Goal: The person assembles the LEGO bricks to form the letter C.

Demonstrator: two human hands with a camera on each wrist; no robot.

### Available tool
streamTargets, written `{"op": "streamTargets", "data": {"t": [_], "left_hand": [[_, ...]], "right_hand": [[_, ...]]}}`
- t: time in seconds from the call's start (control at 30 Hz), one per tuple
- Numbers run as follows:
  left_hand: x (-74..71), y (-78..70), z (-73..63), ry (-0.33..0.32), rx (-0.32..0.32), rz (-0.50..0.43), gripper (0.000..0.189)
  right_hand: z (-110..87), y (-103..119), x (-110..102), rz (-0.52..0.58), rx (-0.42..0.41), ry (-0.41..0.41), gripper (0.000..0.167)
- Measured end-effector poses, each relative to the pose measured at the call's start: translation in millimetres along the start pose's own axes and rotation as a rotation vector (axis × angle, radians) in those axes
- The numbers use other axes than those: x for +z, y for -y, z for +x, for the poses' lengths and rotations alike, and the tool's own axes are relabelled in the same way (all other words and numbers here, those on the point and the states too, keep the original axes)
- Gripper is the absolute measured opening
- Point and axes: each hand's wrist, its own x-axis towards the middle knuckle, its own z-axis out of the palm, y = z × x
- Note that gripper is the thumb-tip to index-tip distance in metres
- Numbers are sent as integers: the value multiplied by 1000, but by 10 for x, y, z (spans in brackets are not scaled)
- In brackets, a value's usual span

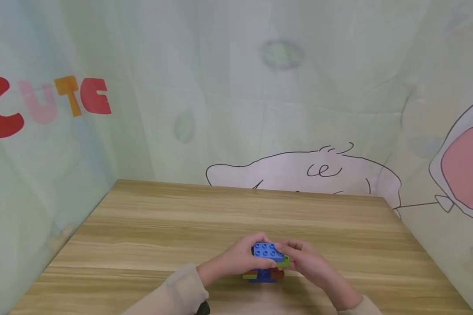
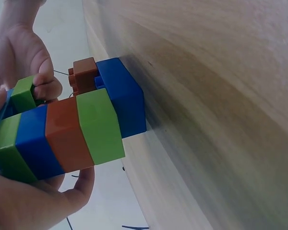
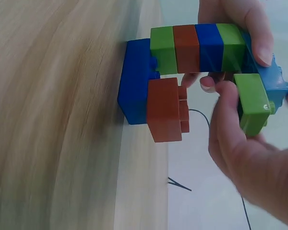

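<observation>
A small tower of toy building bricks stands on the table. Its base is a dark blue brick [image 3: 134, 81]. On one side of the base rises a column of green, brown, blue [image 2: 38, 139] and green bricks. A lone brown brick [image 3: 164, 108] sits on the other side. Across the top lies a lighter blue studded brick [image 1: 264, 250], which my left hand [image 1: 246, 253] grips between thumb and fingers. My right hand [image 1: 307, 264] pinches a green brick [image 3: 253, 103] against the underside of its right end; whether the two are joined I cannot tell. Below that green brick is a gap above the brown one.
The wooden table [image 1: 161, 227] reaches back to a printed cloth backdrop [image 1: 228, 96], with more cloth along both sides. The tower stands near the table's front. A dark object [image 1: 203, 308] shows beside the left sleeve.
</observation>
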Motion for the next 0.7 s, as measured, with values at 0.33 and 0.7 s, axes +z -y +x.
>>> {"op": "streamTargets", "data": {"t": [0.33, 0.7], "left_hand": [[15, 28, 18, -17, 14, 30, 23], [17, 30, 32, -11, 9, 17, 24]], "right_hand": [[-71, -35, 30, -111, -59, -64, 49], [-56, -70, 30, -83, -113, -113, 41]]}}
